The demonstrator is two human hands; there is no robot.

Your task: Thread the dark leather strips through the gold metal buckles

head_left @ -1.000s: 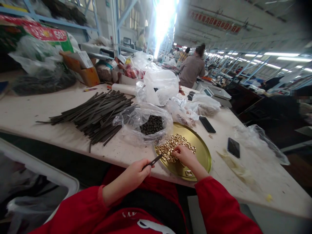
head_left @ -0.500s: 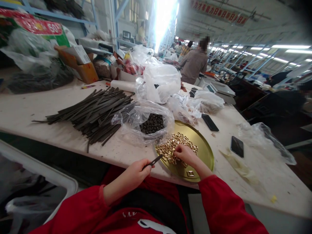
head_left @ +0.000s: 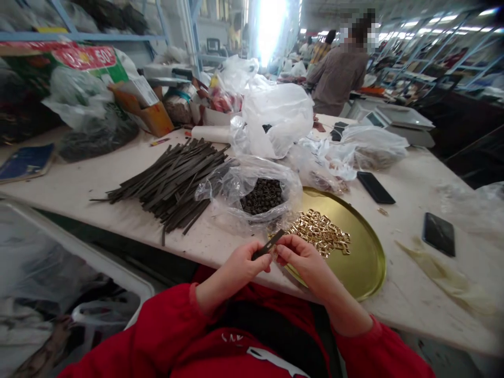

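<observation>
A dark strap with a small slot is pinched in my left hand, its end pointing up and to the right. My right hand is closed right beside it, fingertips pinching a small gold buckle that is mostly hidden by the fingers. Both hands meet over the table's front edge, at the near left rim of a round gold tray. Many loose gold buckles lie heaped on that tray. A clear plastic bag holding small dark loops stands open behind my hands.
A pile of dark straps lies to the left on the table. Two phones, one black and one with a glossy screen, lie on the right. White plastic bags and a scale stand behind. A person stands farther back.
My right hand has left the buckle heap and come left to the strap, carrying a buckle. My left hand still holds the strap. The view has turned slightly left.
</observation>
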